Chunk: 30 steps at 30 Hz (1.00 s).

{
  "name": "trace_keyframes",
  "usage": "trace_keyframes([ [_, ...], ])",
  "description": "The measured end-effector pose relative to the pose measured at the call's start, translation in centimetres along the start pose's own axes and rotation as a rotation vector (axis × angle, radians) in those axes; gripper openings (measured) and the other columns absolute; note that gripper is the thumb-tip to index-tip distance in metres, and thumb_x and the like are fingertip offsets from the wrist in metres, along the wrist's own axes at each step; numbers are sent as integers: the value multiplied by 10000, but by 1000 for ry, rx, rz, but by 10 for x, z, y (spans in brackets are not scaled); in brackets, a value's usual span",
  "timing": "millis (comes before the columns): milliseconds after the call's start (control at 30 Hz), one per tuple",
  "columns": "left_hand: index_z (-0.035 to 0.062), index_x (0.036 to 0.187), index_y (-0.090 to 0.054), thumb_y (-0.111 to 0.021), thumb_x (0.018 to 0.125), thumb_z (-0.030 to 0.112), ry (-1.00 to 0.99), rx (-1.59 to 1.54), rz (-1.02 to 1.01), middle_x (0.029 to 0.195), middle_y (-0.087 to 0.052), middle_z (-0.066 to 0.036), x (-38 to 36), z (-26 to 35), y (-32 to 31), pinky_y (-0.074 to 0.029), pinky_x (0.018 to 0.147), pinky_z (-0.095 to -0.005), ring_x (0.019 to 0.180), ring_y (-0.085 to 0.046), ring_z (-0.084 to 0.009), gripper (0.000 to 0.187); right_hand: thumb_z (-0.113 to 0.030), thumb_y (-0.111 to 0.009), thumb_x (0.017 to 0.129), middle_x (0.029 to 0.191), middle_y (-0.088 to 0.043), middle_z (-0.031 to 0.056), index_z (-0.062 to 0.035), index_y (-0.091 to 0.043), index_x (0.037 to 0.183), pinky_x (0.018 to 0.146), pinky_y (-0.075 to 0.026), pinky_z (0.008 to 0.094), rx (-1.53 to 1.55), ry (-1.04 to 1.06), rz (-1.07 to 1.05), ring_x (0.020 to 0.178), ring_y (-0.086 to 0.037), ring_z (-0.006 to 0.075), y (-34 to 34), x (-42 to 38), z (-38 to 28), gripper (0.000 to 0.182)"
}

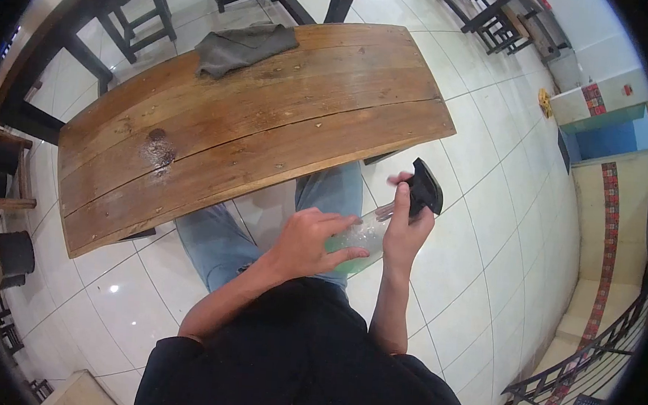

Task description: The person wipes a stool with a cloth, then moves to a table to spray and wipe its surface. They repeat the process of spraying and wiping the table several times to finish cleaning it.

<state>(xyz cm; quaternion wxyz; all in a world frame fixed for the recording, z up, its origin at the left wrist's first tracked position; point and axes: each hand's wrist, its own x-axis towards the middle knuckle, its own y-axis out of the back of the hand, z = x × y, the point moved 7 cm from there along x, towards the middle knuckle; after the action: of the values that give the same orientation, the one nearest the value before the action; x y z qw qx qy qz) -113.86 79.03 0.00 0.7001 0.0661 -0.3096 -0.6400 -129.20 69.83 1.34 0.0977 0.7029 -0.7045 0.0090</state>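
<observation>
The spray bottle (366,235) is held above the person's lap, near the table's front edge, tilted with its black head (426,190) towards the upper right. Its body is see-through and looks greenish in the lower part; how much liquid is inside is hard to make out. The left hand (308,240) holds the body, with the thumb and the forefinger spread apart along it; the fingertips under the bottle cannot be seen. The right hand (407,233) grips around the neck and the head, its thumb pointing upward against the black part. One blurred fingertip shows beyond, but the other fingers are mostly hidden, so whether the trigger is pressed cannot be told.

Both hands are in front of the jeans (217,244), which the table and the black shirt (293,349) partly cover. On the wooden table (285,104) there is a wet-looking dark patch (159,151) at the left, and a crumpled grey cloth (244,48) lies at the far edge. Farther away, the stools (146,24) and the railing (589,360) are cut by the dark round border.
</observation>
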Motion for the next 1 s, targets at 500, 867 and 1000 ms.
trace_keyframes([
  [500, 23, 1188, -783, -889, 822, 459, -63, -54, -125, 1016, -789, -166, 30, 11, -26, -547, 770, -413, 839, -716, -338, 579, -167, -635, 1081, 1073, -739, 77, 8, -666, 1199, 672, -508, 233, -16, 80, 256, 831, -641, 75, 39, 2, -21, 213],
  [867, 39, 1228, -767, -869, 839, 450, -66, -86, -64, 1032, -787, -158, 39, 5, -24, -539, 772, -425, 833, -701, -348, 575, -133, -639, 1076, 1050, -742, 90, 6, -661, 1201, 658, -520, 233, -91, 132, 180, 866, -670, 96, 32, 22, -28, 188],
  [1000, 49, 1248, -763, -862, 845, 450, -86, -109, -10, 1061, -786, -168, 40, 0, -18, -539, 791, -430, 850, -704, -361, 577, -116, -627, 1073, 1076, -741, 103, 16, -653, 1218, 641, -541, 239, -85, 189, 218, 879, -680, 103, 22, 23, -39, 198],
])
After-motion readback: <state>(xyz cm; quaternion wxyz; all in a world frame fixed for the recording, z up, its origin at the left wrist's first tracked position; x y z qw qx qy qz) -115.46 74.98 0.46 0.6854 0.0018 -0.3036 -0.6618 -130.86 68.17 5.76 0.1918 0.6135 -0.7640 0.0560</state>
